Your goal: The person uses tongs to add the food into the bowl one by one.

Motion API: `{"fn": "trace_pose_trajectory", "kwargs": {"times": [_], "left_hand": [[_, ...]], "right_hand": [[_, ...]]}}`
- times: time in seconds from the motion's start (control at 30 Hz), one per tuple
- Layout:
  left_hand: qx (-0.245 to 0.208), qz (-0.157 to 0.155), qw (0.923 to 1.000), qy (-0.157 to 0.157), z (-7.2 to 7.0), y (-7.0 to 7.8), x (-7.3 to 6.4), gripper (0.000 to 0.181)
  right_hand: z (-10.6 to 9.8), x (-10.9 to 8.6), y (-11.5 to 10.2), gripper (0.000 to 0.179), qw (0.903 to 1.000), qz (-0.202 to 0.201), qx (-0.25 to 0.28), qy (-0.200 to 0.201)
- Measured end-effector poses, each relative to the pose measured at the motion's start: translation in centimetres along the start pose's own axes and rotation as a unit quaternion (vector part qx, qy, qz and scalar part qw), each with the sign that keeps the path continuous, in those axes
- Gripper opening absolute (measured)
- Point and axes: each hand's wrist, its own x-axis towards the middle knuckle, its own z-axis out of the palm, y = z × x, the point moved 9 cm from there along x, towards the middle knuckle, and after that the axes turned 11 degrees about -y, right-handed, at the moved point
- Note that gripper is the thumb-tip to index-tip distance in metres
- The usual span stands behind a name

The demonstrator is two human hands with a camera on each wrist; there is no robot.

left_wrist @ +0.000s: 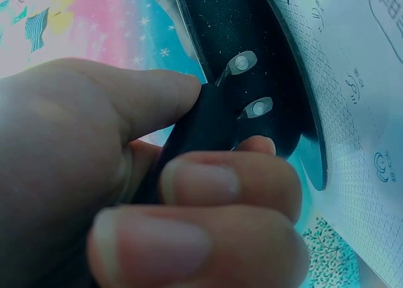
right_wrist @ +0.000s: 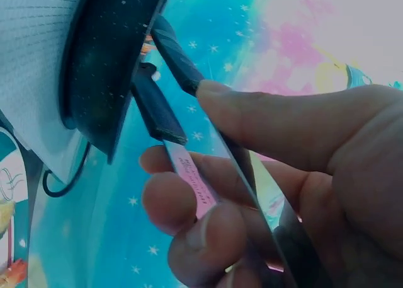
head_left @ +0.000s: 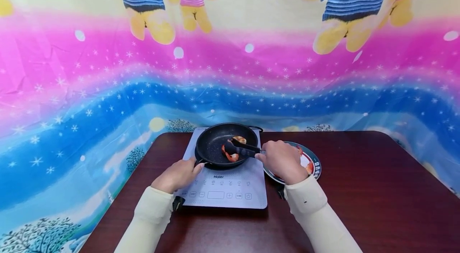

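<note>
A black frying pan (head_left: pixel 212 143) sits on a white induction cooktop (head_left: pixel 256 193). My left hand (head_left: pixel 177 175) grips its handle (left_wrist: pixel 195 133), thumb on one side and fingers curled round the other. In my right hand (head_left: pixel 284 161) is a pair of tongs (right_wrist: pixel 236 152) with black tips and metal arms, held between thumb and fingers. The tong tips reach into the pan at a red-orange piece of food (head_left: pixel 231 157) that looks like a shrimp, beside a paler browned piece (head_left: pixel 239 140). Whether the tips pinch the food is hidden.
Right of the cooktop, partly behind my right hand, lies a round patterned plate (head_left: pixel 317 165) with red-orange food pieces on it. A black cord (head_left: pixel 256 128) runs behind the pan. The dark wooden table (head_left: pixel 359 189) meets a printed cloth backdrop (head_left: pixel 230 65).
</note>
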Motion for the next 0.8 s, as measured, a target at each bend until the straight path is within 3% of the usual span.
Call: {"fn": "trace_pose_trajectory", "kwargs": {"times": [0.8], "left_hand": [[0.001, 0.002, 1.0000, 0.003, 0.0, 0.0, 0.0, 0.053]], "right_hand": [[-1.4, -1.7, 1.6, 0.032, 1.0000, 0.004, 0.003, 0.006]]}}
